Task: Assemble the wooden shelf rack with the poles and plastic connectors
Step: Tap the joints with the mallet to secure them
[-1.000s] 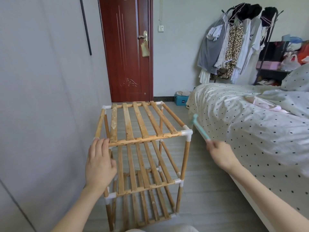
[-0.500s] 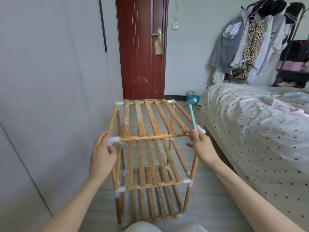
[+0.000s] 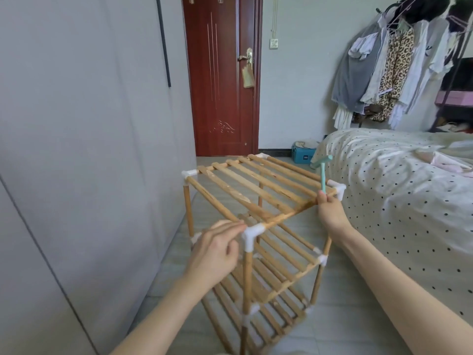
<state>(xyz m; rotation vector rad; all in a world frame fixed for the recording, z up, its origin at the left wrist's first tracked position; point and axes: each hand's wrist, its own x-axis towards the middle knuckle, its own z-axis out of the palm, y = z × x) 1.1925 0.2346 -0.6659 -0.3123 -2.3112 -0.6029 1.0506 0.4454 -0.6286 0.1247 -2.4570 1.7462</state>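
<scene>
Big grey wardrobe (image 3: pixel 76 149) fills the left side, a dotted bed (image 3: pixel 399 190) runs along the right, and a dark red door (image 3: pixel 222 80) stands closed at the back beside a rail of hanging clothes (image 3: pixel 378 70). Between wardrobe and bed, on the pale floor, stands the wooden rack (image 3: pixel 256 226), three slatted shelves stacked upright and turned cornerwise to the camera, white plastic connectors at the joints. The left hand (image 3: pixel 217 252) sits just left of the near top corner connector (image 3: pixel 250 235), fingers stretched toward it and the fingertips touching the top rail (thumb tucked underneath, so a loose pinch on the pole rather than a fist). The right hand (image 3: pixel 330 213) is at the right-hand end of the same front rail, just beside the right corner connector (image 3: pixel 337 189), fingers curled round the handle of a small teal hammer (image 3: pixel 323 175), which stands upright with its head above the top shelf's edge.
</scene>
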